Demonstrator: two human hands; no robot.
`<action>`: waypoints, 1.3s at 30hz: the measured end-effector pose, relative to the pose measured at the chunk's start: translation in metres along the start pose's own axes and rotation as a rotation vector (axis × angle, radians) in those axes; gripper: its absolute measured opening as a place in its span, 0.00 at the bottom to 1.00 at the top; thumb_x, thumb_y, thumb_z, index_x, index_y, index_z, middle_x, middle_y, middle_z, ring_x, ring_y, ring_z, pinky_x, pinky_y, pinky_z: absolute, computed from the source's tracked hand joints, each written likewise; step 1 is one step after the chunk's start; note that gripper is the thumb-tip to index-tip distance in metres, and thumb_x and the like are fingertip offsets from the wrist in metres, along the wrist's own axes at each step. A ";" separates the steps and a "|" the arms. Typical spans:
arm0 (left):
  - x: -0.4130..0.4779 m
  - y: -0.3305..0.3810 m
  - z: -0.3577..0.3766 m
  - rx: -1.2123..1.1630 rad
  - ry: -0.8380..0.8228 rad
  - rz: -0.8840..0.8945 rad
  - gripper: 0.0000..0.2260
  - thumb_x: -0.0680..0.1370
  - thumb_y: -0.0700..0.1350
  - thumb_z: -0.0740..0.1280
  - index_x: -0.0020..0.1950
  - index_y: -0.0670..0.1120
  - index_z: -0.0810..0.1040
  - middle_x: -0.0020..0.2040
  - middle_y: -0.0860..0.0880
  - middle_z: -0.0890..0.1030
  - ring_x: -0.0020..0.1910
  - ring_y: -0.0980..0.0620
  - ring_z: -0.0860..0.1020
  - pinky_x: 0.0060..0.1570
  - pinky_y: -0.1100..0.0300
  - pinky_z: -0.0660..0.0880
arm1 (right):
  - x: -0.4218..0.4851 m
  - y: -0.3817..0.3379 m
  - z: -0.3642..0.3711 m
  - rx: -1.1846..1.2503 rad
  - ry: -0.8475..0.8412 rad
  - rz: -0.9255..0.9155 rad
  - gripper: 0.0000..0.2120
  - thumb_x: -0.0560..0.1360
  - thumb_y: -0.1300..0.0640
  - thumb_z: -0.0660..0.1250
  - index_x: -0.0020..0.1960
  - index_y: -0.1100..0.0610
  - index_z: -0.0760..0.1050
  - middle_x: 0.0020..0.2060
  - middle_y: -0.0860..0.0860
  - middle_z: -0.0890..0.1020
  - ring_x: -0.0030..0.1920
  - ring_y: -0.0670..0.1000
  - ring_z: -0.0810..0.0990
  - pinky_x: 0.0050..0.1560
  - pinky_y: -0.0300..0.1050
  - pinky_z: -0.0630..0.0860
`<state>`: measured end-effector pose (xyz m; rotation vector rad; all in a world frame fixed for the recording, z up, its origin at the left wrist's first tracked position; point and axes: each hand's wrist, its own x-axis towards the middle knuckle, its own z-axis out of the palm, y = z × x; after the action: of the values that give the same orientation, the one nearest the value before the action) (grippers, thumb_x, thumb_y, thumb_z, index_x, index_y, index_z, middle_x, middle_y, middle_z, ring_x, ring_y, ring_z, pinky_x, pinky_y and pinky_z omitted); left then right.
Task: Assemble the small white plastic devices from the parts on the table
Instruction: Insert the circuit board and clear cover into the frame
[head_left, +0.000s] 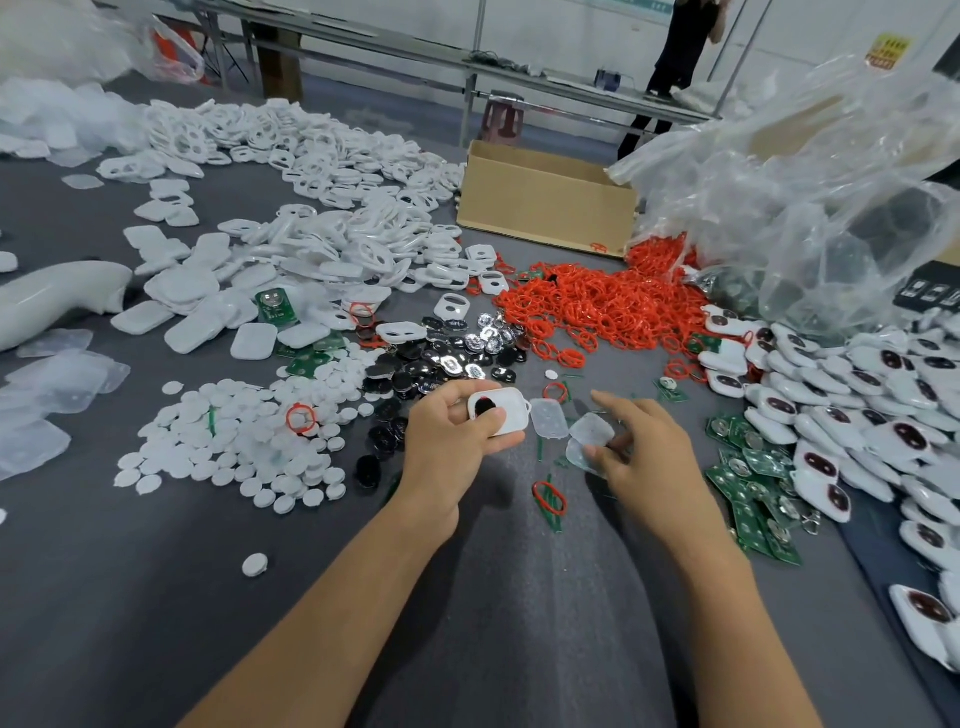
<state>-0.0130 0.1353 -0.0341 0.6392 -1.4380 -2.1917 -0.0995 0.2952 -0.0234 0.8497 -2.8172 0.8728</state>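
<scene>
Left hand: fingers wrap the white housing, thumb on top.
Right hand: fingers pinch a clear cover.
Next: we align edges before pressing.

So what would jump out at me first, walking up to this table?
Probably the bright pile of red rings in the middle of the grey table, between a heap of white shells at far left and stacked white devices on the right. In front, the left hand grips one white device while the right hand pinches a clear piece.
</scene>
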 end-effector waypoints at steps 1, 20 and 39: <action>0.000 0.000 0.000 0.000 -0.001 0.000 0.11 0.75 0.29 0.66 0.47 0.45 0.80 0.50 0.41 0.83 0.47 0.46 0.84 0.39 0.63 0.80 | 0.000 0.001 0.002 -0.025 -0.005 -0.001 0.20 0.73 0.62 0.71 0.64 0.54 0.76 0.50 0.51 0.75 0.42 0.49 0.74 0.49 0.40 0.68; -0.002 0.002 0.000 -0.003 0.002 -0.014 0.10 0.75 0.29 0.67 0.48 0.43 0.80 0.51 0.40 0.83 0.47 0.45 0.84 0.40 0.61 0.81 | -0.001 0.001 -0.001 -0.034 0.133 0.054 0.06 0.71 0.60 0.71 0.46 0.54 0.84 0.47 0.53 0.81 0.48 0.55 0.78 0.51 0.47 0.72; -0.005 -0.001 0.002 0.070 -0.156 -0.044 0.09 0.75 0.30 0.68 0.54 0.38 0.78 0.46 0.43 0.83 0.45 0.49 0.83 0.42 0.62 0.81 | 0.000 -0.021 -0.007 0.697 0.164 0.150 0.09 0.67 0.67 0.76 0.37 0.54 0.81 0.28 0.47 0.82 0.31 0.44 0.77 0.38 0.38 0.75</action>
<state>-0.0105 0.1399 -0.0332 0.5381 -1.5997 -2.2775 -0.0888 0.2847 -0.0073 0.5695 -2.4539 1.9028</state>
